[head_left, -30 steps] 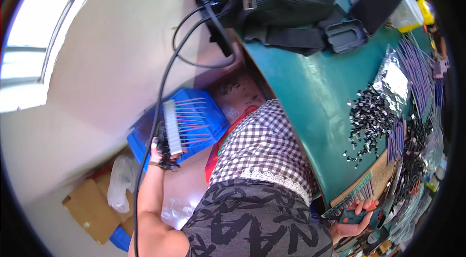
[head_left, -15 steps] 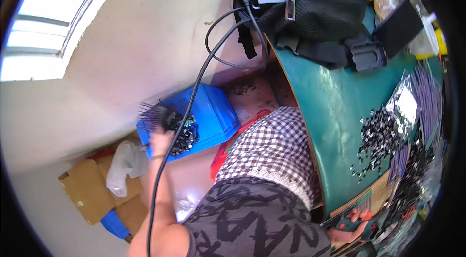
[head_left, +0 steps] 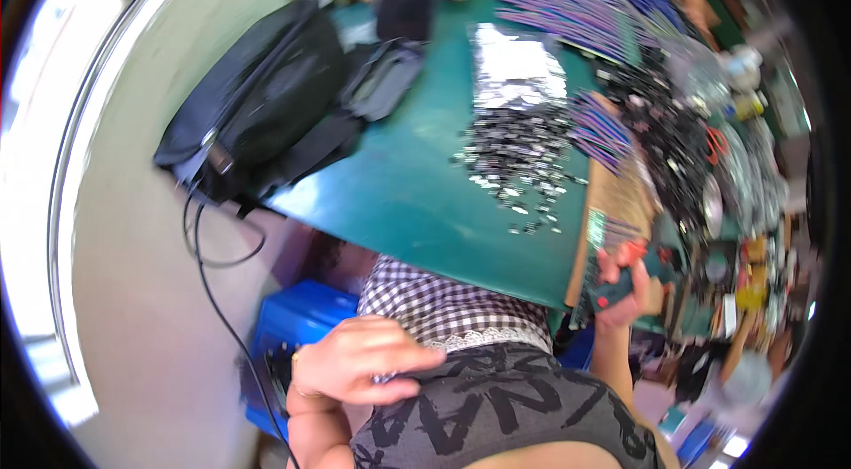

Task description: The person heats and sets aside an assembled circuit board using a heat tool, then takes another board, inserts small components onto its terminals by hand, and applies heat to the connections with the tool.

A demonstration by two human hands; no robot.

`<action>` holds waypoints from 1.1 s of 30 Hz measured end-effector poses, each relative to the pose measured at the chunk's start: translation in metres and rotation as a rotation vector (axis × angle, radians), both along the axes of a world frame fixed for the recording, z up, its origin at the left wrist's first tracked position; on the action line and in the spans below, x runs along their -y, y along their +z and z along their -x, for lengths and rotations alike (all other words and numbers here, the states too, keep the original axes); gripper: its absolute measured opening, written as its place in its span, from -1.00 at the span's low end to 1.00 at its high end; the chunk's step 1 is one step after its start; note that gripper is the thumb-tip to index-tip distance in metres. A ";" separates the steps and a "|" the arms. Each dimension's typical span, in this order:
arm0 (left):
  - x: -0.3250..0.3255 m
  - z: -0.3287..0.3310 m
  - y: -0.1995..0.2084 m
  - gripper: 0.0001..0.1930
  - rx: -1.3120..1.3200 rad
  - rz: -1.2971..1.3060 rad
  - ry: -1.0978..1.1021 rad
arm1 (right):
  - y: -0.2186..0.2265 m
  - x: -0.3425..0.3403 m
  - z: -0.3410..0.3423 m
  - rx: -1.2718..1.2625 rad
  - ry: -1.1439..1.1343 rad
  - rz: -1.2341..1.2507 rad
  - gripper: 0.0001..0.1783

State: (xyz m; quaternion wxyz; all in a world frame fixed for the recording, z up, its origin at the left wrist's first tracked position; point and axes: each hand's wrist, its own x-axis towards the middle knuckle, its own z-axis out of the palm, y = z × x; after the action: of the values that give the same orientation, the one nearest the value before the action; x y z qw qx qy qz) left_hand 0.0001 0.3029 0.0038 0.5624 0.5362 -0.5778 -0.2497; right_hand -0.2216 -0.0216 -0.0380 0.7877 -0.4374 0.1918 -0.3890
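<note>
My left hand (head_left: 359,361) is above my lap with its fingers stretched out and nothing seen in it. Below and beside it is a blue plastic bin (head_left: 310,314) on the floor, with dark pieces in it. At the table's near right edge, my right hand (head_left: 625,296) is closed round a black-and-red hand tool (head_left: 660,263), whose exact kind I cannot make out. Next to that hand lie a brown board (head_left: 612,190) and a small green strip (head_left: 592,234) with short wires. On the green table (head_left: 399,194) is a pile of small black and silver pieces (head_left: 523,159) by a clear bag (head_left: 519,70).
A black bag (head_left: 257,97) with a cable (head_left: 217,300) hanging from it sits at the table's left end. Purple-grey wires (head_left: 567,12) lie at the back, and a heap of black parts (head_left: 660,132) to the right. Another person (head_left: 745,376) is at the far right.
My left hand has left the blue bin and its dark wires and moved right, over my lap. The view has turned toward the table. My right hand still grips the tool.
</note>
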 end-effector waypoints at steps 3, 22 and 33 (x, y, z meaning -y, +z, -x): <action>0.031 -0.034 0.036 -0.71 0.316 0.555 0.078 | 0.011 -0.010 -0.015 0.007 -0.015 0.073 -0.64; 0.023 -0.066 0.134 -0.73 0.243 0.985 -0.908 | 0.021 -0.015 -0.005 0.051 -0.011 -0.028 -0.66; 0.225 -0.050 0.089 -0.86 -0.194 -0.375 0.014 | 0.013 -0.015 -0.007 -0.037 -0.108 -0.089 -0.69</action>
State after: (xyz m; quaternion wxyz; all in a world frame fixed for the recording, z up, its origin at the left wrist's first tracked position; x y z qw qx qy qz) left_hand 0.0499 0.0774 0.0929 0.5074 0.6089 -0.4607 -0.3994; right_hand -0.2143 -0.0064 -0.0249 0.7806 -0.3983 0.2467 -0.4138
